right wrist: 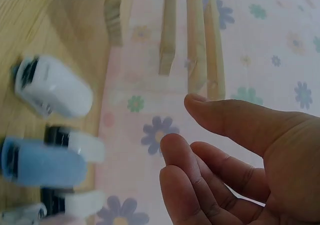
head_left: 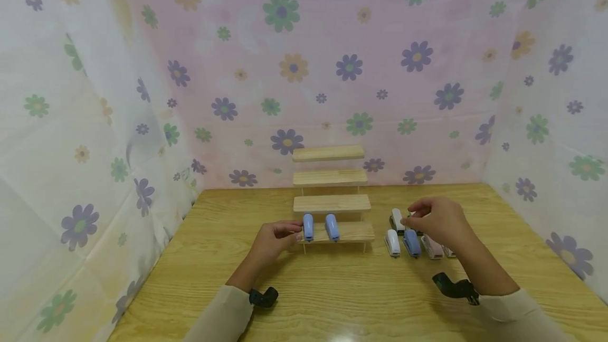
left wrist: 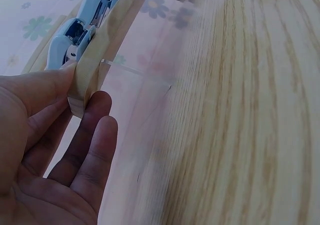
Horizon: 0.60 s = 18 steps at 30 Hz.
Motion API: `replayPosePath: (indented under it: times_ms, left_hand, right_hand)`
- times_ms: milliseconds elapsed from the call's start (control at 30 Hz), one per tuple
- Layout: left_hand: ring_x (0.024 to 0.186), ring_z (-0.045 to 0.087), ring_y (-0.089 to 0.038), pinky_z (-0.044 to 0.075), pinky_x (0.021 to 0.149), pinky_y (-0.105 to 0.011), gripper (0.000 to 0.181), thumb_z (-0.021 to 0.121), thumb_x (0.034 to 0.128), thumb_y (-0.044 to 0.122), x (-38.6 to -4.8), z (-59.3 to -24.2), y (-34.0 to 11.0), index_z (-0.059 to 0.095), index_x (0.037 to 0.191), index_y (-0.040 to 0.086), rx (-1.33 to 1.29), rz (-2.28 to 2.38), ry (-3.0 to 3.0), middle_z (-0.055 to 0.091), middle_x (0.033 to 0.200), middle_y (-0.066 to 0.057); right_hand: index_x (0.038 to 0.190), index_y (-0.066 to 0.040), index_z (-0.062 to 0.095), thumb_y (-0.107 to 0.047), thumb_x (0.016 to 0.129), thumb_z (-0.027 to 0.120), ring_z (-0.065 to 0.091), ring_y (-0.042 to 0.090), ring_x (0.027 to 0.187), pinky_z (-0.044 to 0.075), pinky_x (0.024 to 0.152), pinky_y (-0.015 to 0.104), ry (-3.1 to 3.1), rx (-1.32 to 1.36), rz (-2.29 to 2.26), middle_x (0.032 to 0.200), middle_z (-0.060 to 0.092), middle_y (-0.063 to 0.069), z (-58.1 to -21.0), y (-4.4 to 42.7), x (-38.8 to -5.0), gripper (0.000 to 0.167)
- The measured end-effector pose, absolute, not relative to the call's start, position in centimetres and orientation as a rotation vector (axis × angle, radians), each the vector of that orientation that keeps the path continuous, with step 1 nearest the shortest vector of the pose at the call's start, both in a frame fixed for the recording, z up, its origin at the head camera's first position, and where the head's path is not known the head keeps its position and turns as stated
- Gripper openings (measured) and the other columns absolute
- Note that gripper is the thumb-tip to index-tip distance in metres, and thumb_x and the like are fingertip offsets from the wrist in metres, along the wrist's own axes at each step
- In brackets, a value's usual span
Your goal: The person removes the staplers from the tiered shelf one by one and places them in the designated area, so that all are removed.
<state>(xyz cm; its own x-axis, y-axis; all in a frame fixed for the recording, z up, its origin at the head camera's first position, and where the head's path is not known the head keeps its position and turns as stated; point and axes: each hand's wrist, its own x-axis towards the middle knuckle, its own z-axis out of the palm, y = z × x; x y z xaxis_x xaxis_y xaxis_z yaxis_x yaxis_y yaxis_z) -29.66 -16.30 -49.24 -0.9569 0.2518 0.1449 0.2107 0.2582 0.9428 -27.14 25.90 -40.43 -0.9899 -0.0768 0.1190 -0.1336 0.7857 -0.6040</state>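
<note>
Two blue mini staplers stand apart on the lowest board of a stepped wooden rack. My left hand grips that board's left end; in the left wrist view the thumb lies by the nearer blue stapler and fingers reach beneath the board. Above the staplers on the table, to the right of the rack, hovers my right hand. Its fingers are loosely bent with nothing between them in the right wrist view. Below it are a white stapler, a blue stapler and a pink stapler; others are partly hidden.
The rack's upper boards rise in steps behind the lowest one, on clear supports. A flowered cloth hangs behind and at both sides of the wooden table. Another white stapler stands in the back row.
</note>
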Motion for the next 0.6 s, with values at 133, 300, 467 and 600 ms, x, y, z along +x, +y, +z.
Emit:
replayPosePath:
  times_ms: [133, 300, 467, 600]
  left_hand:
    - [0.121, 0.067, -0.025, 0.058, 0.084, -0.022, 0.018, 0.079, 0.0936, 0.017, -29.8, -49.2, -16.2, 0.081, 0.110, 0.011, 0.465, 1.852, 2.460, 0.071, 0.134, -0.005]
    - [0.121, 0.067, -0.026, 0.058, 0.084, -0.022, 0.017, 0.079, 0.0938, 0.016, -29.7, -49.3, -16.3, 0.081, 0.110, 0.010, 0.469, 1.860, 2.458, 0.071, 0.133, -0.006]
    - [0.121, 0.067, -0.025, 0.059, 0.082, -0.023, 0.016, 0.079, 0.0939, 0.016, -29.6, -49.3, -16.3, 0.081, 0.110, 0.012, 0.455, 1.846, 2.467, 0.071, 0.134, -0.004]
    - [0.120, 0.068, -0.025, 0.060, 0.081, -0.027, 0.017, 0.079, 0.0941, 0.017, -29.7, -49.3, -16.2, 0.081, 0.110, 0.012, 0.455, 1.848, 2.459, 0.070, 0.135, -0.004]
  right_hand:
    - [0.117, -0.008, 0.075, -0.043, 0.087, 0.083, 0.067, 0.022, 0.084, 0.055, 0.065, 0.034, -2.864, 0.192, 1.052, 0.097, 0.074, 0.004, -40.1, 24.0, -27.6, 0.047]
    - [0.116, -0.011, 0.075, -0.047, 0.086, 0.084, 0.067, 0.018, 0.082, 0.055, 0.066, 0.033, -2.870, 0.197, 1.108, 0.097, 0.074, 0.003, -40.2, 22.1, -28.3, 0.048]
    - [0.117, -0.010, 0.075, -0.044, 0.087, 0.083, 0.071, 0.020, 0.079, 0.056, 0.065, 0.033, -2.865, 0.205, 1.179, 0.095, 0.074, 0.002, -40.1, 20.3, -28.8, 0.047]
    - [0.118, -0.006, 0.075, -0.038, 0.088, 0.083, 0.073, 0.023, 0.080, 0.058, 0.065, 0.033, -2.852, 0.237, 1.263, 0.093, 0.074, 0.004, -40.3, 19.1, -29.0, 0.044]
